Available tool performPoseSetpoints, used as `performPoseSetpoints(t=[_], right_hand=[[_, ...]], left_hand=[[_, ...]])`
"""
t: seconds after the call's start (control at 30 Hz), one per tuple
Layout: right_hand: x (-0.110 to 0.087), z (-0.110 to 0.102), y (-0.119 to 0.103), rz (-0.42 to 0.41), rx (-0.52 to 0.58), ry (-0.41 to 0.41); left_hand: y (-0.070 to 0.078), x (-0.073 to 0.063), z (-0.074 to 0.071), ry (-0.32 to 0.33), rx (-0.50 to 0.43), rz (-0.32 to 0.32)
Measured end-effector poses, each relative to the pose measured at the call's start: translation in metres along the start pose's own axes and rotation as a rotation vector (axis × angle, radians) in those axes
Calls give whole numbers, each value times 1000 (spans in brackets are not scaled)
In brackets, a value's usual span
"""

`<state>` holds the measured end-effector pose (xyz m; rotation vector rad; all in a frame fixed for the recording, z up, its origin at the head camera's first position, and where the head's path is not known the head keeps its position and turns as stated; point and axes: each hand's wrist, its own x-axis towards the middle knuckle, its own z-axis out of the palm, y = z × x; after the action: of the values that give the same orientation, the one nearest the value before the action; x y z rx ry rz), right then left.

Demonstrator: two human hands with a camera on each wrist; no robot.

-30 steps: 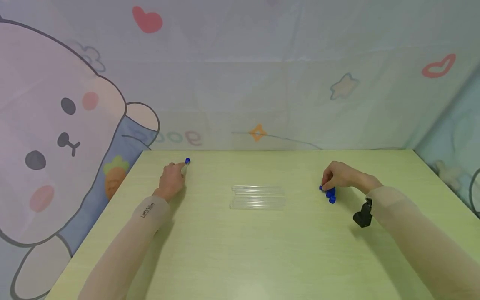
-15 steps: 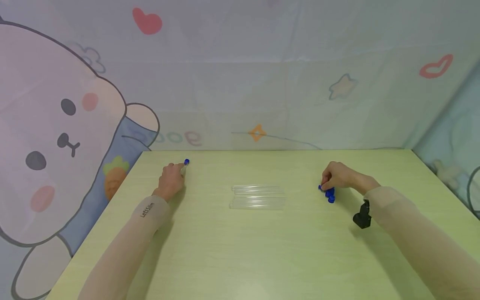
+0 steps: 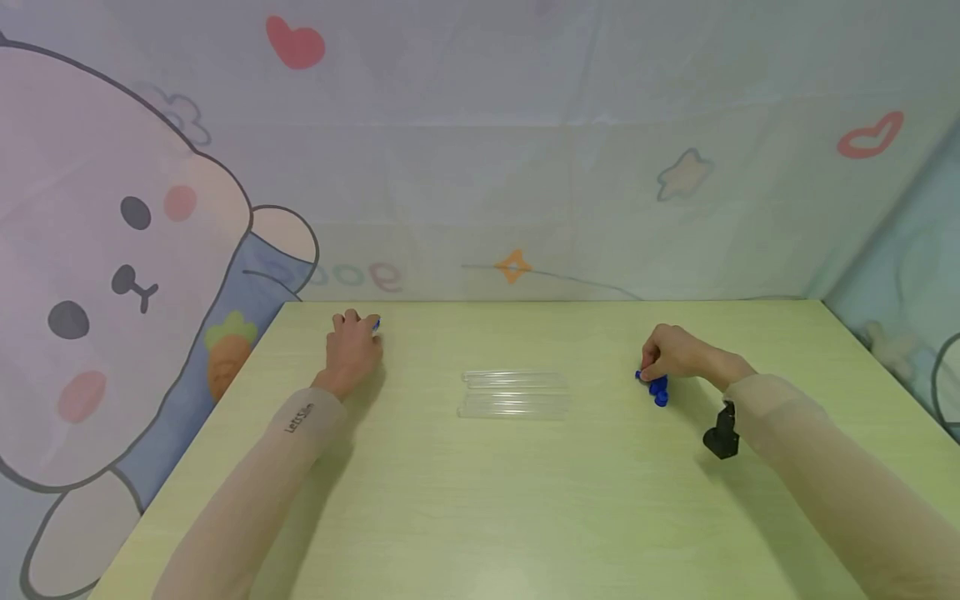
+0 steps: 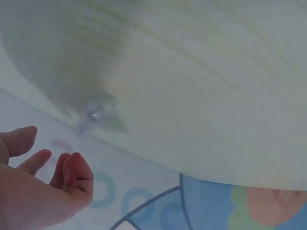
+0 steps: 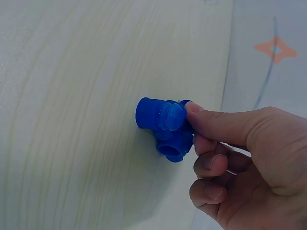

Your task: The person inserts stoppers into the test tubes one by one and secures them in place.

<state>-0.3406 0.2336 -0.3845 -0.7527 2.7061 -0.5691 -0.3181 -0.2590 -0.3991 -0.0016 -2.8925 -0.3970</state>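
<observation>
At the table's far left, my left hand (image 3: 352,350) has its fingers loosely bent beside a small blue-topped piece, whose blue cap (image 3: 377,324) shows just past a finger. In the left wrist view a blurred clear tube (image 4: 98,112) is on the table, apart from the fingertips. On the right, my right hand (image 3: 671,350) pinches a blue stopper (image 5: 186,102) between thumb and fingers, mostly hidden by them. More blue stoppers (image 5: 149,114) cluster against it on the table. Several clear test tubes (image 3: 513,404) lie side by side in the middle.
The pale wood table (image 3: 487,508) ends at a printed cloth backdrop (image 3: 480,167) with a cartoon bear on the left. A black wrist camera (image 3: 722,433) hangs under my right sleeve, close over the tabletop.
My left hand has shifted slightly forward and right, its index finger coming off the blue cap's near side as the fingers spread. The right hand has hardly moved.
</observation>
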Motion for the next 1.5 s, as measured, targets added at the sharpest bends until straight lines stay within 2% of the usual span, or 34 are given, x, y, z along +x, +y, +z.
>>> performPoseSetpoints(t=[0.2, 0.43, 0.63, 0.93, 1.27, 1.5], right_hand=[[0, 0, -1, -10, -1, -3], [-1, -1, -4, -9, 4, 3], [0, -2, -6, -11, 12, 8], [-1, 0, -5, 4, 19, 13], [-2, -1, -7, 31, 2, -8], [-2, 0, -6, 39, 12, -9]], left_hand=[[23, -1, 0, -19, -5, 56], [51, -2, 6, -20, 1, 161], [73, -3, 7, -62, 6, 195], [96, -5, 14, -115, -15, 257], [118, -9, 25, -173, -19, 370], [133, -13, 28, -238, -104, 472]])
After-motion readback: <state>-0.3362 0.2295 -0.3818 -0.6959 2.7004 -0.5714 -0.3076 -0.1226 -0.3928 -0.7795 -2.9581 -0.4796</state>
